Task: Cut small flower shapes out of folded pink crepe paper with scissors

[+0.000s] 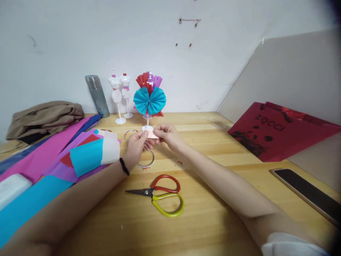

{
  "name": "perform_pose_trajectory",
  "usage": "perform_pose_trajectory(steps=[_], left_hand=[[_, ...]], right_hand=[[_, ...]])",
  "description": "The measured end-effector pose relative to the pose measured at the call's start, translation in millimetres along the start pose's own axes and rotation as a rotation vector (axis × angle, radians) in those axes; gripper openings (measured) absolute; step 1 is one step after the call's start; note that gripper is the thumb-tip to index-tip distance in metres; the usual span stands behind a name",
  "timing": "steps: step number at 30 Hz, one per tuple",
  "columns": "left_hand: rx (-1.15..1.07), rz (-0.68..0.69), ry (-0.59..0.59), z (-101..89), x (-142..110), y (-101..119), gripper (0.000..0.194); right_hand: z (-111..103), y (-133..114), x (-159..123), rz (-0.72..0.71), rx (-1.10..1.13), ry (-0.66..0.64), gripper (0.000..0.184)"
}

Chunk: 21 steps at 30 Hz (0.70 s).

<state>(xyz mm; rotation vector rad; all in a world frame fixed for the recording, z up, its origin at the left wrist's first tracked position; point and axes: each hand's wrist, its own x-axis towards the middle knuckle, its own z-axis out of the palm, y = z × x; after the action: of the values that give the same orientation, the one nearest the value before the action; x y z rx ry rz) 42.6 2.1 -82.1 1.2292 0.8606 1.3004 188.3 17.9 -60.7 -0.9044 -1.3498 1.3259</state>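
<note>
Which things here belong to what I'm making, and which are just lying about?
Likely the job:
- pale strip between left hand and right hand
- frilled mannequin, two plainer mannequins
- coloured sheets
- scissors

Probably just lying about:
- grey bottle
- brown cloth
- red bag
- dark flat slab, perhaps a phone

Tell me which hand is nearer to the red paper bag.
The right hand. It is to the left of the red paper bag; the left hand is farther left, at the other end of the pale strip.
</note>
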Motion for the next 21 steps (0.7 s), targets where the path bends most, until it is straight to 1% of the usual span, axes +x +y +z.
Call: perform_pose_trajectory(steps=[3,6,8,10,12,15,18,19,21], left_hand=[[0.029,0.018,0.016,-4.5,-2,-3,0.041],[0.083,0.04,0.012,-5.1,-3,0,0.033],[0.084,0.052,0.055,-3.4,-3,3,0.028],[0.084,0.046,0.083,-1.2,-2,5,0.027],[0.091,0.038,0.073,0.6,-2,5,0.028],[0.108,0.019,0.027,2.1,-5,3,0.028],[0.118,-0.014,0.007,2.5,-8,3,0.027],[0.116,-0.021,0.005,2.4,-9,4,0.027],[0.11,-0.021,-0.006,2.0,-10,4,0.028]], right_hand=[[7,5,-2,-0.034,-0.009,0.023,0.037],[13,5,-4,-0.081,-0.038,0.025,0.033],[13,3,-4,-0.099,-0.048,0.027,0.031],[11,2,-4,-0.097,-0.048,0.025,0.03],[7,3,-3,-0.086,-0.048,0.033,0.029],[0,9,-3,-0.095,-0.053,0.116,0.027],[-5,13,-8,-0.121,-0.059,0.194,0.026],[-6,14,-10,-0.132,-0.051,0.192,0.026],[-7,13,-15,-0.148,-0.035,0.134,0.027]])
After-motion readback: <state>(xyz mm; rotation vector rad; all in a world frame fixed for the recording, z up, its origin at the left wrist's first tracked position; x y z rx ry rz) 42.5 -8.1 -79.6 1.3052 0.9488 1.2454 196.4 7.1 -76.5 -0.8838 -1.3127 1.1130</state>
